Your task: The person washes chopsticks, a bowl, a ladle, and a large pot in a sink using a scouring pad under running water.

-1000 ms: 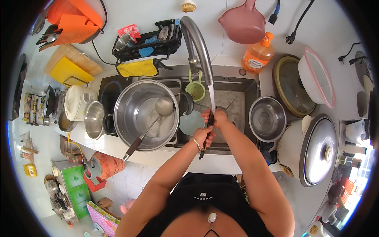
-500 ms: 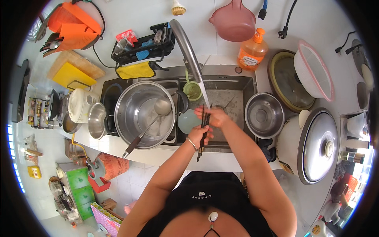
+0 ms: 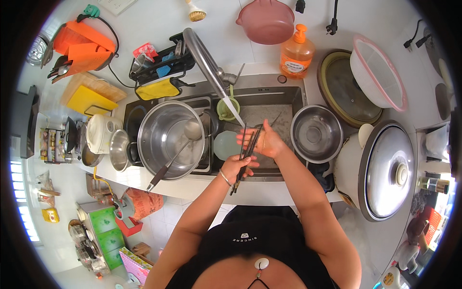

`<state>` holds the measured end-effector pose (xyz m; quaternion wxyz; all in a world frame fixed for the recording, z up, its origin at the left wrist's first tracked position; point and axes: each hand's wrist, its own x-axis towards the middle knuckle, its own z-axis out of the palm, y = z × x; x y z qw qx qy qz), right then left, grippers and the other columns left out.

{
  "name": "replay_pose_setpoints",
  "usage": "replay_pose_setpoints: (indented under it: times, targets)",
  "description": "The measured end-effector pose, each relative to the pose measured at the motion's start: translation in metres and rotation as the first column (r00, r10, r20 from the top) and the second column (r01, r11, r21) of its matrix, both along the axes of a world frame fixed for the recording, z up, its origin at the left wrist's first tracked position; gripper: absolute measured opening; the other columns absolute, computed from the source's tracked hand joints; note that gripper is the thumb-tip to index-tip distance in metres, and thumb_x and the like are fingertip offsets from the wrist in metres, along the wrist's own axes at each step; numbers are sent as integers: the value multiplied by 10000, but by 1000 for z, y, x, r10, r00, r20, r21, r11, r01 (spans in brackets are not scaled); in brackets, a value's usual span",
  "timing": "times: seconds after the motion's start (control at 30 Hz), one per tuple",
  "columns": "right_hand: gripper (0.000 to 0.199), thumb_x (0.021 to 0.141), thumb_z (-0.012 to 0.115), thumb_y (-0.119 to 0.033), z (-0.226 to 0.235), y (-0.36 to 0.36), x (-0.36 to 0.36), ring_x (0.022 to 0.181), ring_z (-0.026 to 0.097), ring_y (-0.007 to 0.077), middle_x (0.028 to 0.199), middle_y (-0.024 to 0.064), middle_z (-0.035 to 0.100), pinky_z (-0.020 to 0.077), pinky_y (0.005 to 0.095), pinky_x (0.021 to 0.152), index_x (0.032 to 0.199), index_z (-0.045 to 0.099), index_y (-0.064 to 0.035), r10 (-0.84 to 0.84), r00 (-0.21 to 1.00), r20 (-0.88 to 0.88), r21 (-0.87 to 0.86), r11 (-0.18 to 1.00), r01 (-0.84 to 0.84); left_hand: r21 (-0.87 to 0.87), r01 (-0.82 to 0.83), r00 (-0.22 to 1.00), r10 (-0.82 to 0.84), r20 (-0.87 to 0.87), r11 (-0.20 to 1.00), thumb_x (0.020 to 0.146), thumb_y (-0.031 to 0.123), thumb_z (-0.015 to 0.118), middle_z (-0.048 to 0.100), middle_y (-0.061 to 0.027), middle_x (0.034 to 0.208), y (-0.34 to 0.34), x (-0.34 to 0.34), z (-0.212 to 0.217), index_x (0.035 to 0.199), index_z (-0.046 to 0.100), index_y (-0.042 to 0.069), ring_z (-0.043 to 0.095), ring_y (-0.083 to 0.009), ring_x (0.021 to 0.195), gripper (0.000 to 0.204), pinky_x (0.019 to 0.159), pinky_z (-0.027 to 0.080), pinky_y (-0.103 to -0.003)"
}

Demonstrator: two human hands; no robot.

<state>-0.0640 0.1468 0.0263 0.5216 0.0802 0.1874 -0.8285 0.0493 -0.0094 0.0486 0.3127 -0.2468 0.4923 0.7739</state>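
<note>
My left hand [image 3: 236, 166] is closed around a bundle of dark chopsticks [image 3: 250, 147] over the sink [image 3: 269, 98]. Their upper ends fan apart a little. Beside those upper ends my right hand [image 3: 267, 141] lies open, palm up and fingers stretched out; whether it touches the sticks is hard to tell. From the curved faucet [image 3: 201, 54] a stream of water [image 3: 234, 112] falls towards the sticks and the right hand. A pale round bowl [image 3: 226, 146] and a green strainer [image 3: 227, 108] sit in the sink, left of the chopsticks.
Left of the hands, a large steel pot [image 3: 161, 126] holds a ladle [image 3: 179, 150], its handle jutting over the rim. A steel bowl [image 3: 316, 134], a lidded cooker [image 3: 388, 171] and an orange soap bottle [image 3: 296, 55] stand right. A dish rack [image 3: 159, 65] hangs behind.
My right hand has opened and turned palm up, drawing slightly right off the chopsticks. In the left hand the bundle has spread and leans more. The whole view has shifted slightly.
</note>
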Motion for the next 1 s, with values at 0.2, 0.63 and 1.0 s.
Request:
replay_pose_setpoints:
  times: [0.2,0.63,1.0]
  targets:
    - [760,955,121,-585,15,14,0,1247,450,365,1339,231,461,336,479,1034,1274,449,22,-6,996,-93,-106,994,-4,-78,18,998,-22,-59,997,949,188,514,659,-167,890,12,-1,9,1118,555,-38,571,-147,539,285,461,416,-235]
    - [248,933,516,-207,10,-69,-8,635,465,135,754,45,528,412,297,563,1050,523,11,-62,905,-420,436,861,261,-173,-381,920,354,-166,908,950,113,421,461,-31,679,13,-36,-13,870,494,58,450,-155,562,121,508,377,-294]
    - [287,891,542,-319,-61,-2,6,864,616,162,974,50,657,409,286,666,1040,622,-86,122,922,-368,821,509,260,-559,-435,697,-129,-705,706,918,66,496,681,-136,1003,-25,-31,50,988,541,-5,637,-235,994,109,868,466,-318]
